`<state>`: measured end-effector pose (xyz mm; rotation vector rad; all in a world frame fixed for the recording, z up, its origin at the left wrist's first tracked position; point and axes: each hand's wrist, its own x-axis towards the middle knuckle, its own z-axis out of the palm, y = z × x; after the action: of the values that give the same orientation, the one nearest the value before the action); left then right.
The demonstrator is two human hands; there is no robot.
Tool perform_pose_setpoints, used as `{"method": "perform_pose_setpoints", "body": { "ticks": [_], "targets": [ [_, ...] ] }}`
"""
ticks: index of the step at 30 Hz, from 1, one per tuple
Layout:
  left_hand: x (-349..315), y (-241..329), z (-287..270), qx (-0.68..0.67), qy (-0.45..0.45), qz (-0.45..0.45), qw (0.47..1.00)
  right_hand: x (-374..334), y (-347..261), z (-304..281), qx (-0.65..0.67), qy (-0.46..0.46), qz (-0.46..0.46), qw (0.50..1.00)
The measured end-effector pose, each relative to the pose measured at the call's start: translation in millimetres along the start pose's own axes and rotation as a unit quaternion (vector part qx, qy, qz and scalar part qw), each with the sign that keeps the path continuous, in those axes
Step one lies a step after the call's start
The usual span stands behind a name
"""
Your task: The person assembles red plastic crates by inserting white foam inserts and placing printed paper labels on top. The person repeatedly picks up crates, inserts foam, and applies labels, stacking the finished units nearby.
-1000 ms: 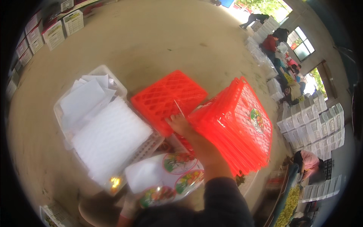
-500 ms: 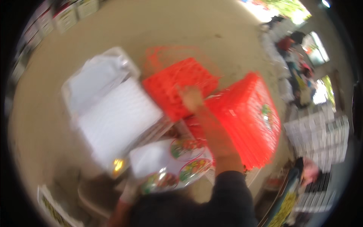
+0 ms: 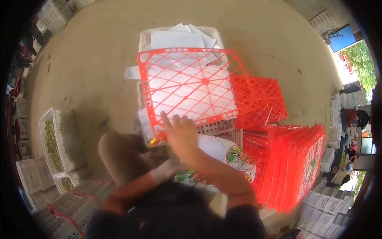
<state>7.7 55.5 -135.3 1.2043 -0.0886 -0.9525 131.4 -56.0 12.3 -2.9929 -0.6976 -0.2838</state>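
Out in front, my right hand [image 3: 182,133] grips the near edge of a red plastic lattice panel [image 3: 205,81], one finger stretched along its rim. That panel is tilted over a pale crate [image 3: 142,39] and a stack of white textured sheets [image 3: 191,95], which shows through its openings. Closer to my body, my left hand [image 3: 166,169] looks to be in a whitish glove and lies beside the glossy printed sheets [image 3: 213,149]. My right forearm covers part of it, so its fingers are hidden.
On the right stands a thick row of red lattice panels [image 3: 284,167], with a red basket-like piece [image 3: 264,99] behind it. White crates of green fruit [image 3: 51,143] sit at left. A small shiny gold item [image 3: 154,141] lies near my knee. Stacked crates and people line the far right.
My right hand has lifted a red panel from the right and swung it left over the white sheets. The view has turned toward the right.
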Motion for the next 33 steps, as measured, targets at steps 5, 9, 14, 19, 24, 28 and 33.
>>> {"method": "perform_pose_setpoints", "body": {
  "ticks": [5,9,14,19,24,28,33],
  "targets": [
    [-1,12,1,0.085,-0.028,0.061,0.994,3,-36,72,-0.004,-0.051,0.031,0.998],
    [-3,10,0,0.13,-0.041,0.093,0.986,10,-44,91,-0.012,-0.062,0.034,0.997],
    [-2,28,-3,0.093,-0.07,0.044,0.992,4,-49,90,-0.041,-0.062,0.045,0.996],
    [9,-46,-32,-0.274,-0.061,0.008,0.96,-17,-42,38,0.059,-0.004,0.034,0.998],
    [-21,29,-17,-0.044,-0.066,-0.177,0.981,-103,69,-2,0.007,0.059,0.249,0.967],
    [-44,76,-4,0.209,-0.175,-0.231,0.934,-185,112,29,0.146,-0.049,0.388,0.909],
    [-56,73,16,0.308,-0.1,0.032,0.946,-196,102,39,0.125,-0.007,0.394,0.911]
  ]
}}
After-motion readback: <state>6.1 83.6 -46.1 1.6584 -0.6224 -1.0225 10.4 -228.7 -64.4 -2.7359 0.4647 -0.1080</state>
